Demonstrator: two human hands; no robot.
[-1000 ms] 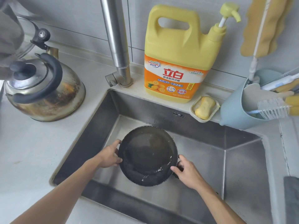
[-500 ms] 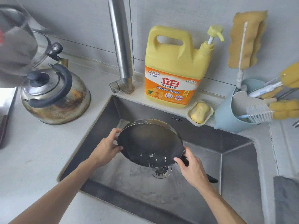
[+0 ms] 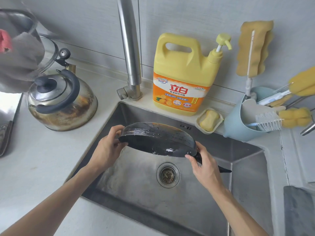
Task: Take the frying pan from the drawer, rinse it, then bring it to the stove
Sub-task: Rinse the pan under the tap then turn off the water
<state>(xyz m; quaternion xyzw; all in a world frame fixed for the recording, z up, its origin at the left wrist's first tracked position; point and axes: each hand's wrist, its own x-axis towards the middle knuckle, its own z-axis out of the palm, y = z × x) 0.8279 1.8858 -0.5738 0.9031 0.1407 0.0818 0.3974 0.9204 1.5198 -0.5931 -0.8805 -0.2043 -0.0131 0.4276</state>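
Note:
The black frying pan (image 3: pixel 158 139) is held above the steel sink (image 3: pixel 247 169), tilted steeply so its wet inside faces me and water pools at its lower edge. My left hand (image 3: pixel 109 147) grips the pan's left rim. My right hand (image 3: pixel 204 166) holds the pan where the black handle joins it; the handle's tip pokes out to the right of that hand. The sink drain (image 3: pixel 167 174) lies below the pan.
The tap (image 3: pixel 131 62) rises behind the sink. A stained kettle (image 3: pixel 61 101) stands on the left counter. A yellow detergent jug (image 3: pixel 184 74), a soap dish (image 3: pixel 209 120) and a blue brush holder (image 3: pixel 238 123) line the back edge. A grey cloth (image 3: pixel 298 212) lies at right.
The pan has been lifted from the sink floor and tipped from nearly flat to a steep tilt, uncovering the drain. Both hands rose with it.

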